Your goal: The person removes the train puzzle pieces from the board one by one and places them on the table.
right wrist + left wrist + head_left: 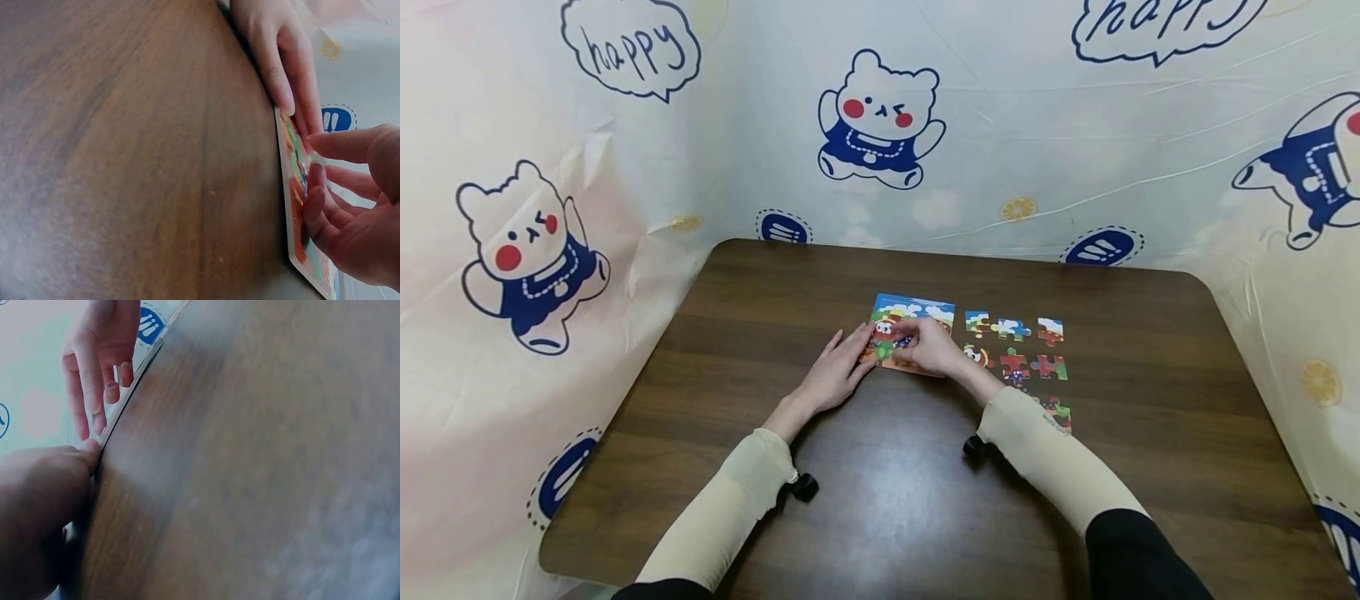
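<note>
A colourful jigsaw board (917, 301) lies flat on the brown table, its lower edge visible in the right wrist view. My left hand (835, 372) rests with mostly straight fingers along the board's left edge, fingertips touching it. Over the board's middle is my right hand (931, 346); its thumb and index finger (317, 175) are bent close together at the picture surface. Whether a puzzle piece sits between them cannot be made out. From the left wrist view, the right hand (103, 347) reaches downward with its last fingers curled.
Several loose puzzle pieces (1013, 329) lie in rows right of the board; my right forearm covers part of the lowest row. The table (880, 500) has rounded corners, and a printed cloth (760, 125) hangs around its back and sides.
</note>
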The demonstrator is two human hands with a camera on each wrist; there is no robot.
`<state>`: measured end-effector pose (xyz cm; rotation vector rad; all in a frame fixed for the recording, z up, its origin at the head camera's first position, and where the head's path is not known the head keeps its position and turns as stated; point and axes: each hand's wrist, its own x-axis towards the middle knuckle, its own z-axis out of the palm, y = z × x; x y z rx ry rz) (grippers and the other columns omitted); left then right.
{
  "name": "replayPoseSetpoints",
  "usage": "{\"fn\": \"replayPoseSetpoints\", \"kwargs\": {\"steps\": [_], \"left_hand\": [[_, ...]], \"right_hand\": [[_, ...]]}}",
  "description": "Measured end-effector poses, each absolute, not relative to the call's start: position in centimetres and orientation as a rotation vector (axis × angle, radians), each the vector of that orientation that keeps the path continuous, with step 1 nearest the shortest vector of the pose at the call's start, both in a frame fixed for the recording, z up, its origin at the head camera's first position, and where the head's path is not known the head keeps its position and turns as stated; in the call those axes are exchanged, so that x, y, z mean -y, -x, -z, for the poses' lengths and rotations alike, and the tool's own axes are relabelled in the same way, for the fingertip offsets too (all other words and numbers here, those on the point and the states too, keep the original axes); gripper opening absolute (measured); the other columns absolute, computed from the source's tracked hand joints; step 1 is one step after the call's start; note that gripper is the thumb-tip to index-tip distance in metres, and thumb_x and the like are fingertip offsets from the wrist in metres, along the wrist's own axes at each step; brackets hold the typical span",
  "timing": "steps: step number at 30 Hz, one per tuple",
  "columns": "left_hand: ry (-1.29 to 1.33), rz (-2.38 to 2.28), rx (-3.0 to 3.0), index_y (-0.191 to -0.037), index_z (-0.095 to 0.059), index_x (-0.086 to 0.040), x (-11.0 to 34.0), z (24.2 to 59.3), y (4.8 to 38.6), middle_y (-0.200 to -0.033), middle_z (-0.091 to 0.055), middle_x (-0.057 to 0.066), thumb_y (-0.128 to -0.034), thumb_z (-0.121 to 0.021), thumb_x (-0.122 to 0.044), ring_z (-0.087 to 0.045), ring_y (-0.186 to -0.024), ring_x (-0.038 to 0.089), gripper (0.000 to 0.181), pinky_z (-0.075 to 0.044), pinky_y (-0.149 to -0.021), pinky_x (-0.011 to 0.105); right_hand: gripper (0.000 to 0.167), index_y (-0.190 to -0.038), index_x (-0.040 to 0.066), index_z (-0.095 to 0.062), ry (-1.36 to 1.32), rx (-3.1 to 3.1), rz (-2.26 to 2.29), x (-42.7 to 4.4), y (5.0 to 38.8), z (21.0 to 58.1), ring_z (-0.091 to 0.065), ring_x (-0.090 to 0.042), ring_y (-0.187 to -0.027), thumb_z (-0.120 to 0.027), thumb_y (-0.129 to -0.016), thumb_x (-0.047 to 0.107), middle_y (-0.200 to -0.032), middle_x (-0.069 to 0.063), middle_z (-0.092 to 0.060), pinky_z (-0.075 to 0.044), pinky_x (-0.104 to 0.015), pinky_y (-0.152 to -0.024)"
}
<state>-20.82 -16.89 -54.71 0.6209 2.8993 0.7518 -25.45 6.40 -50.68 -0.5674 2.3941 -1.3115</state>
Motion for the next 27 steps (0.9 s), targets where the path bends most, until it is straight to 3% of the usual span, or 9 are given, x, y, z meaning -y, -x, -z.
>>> {"fn": "replayPoseSetpoints", "kwargs": {"steps": [9, 27], "left_hand": [[-0.634, -0.751, -2.973, -0.171, -0.034, 0.0, 17.13, 54.95, 20.86, -0.182, -0.029, 0.018, -0.1131, -0.062, -0.034, -0.025, -0.172, 0.035, 0.073, -0.017, -0.141, 0.058], [-0.613, -0.719, -2.951, -0.172, -0.034, -0.002, 17.2, 54.99, 21.06, -0.18, -0.033, 0.016, -0.1141, -0.06, -0.037, -0.026, -0.172, 0.033, 0.072, -0.015, -0.142, 0.056]], "right_hand": [[0.05, -0.144, -0.002, -0.069, 0.53, -2.436, 1.277, -6.21, 25.45, 51.05, -0.066, -0.017, -0.086, -0.082, -0.097, 0.006, -0.128, -0.021, -0.074, -0.054, -0.023, -0.074], [0.042, -0.14, -0.001, -0.071, 0.506, -2.436, 1.331, -6.49, 25.8, 51.42, -0.065, -0.018, -0.088, -0.077, -0.098, 0.0, -0.114, -0.019, -0.072, -0.051, -0.022, -0.077]]}}
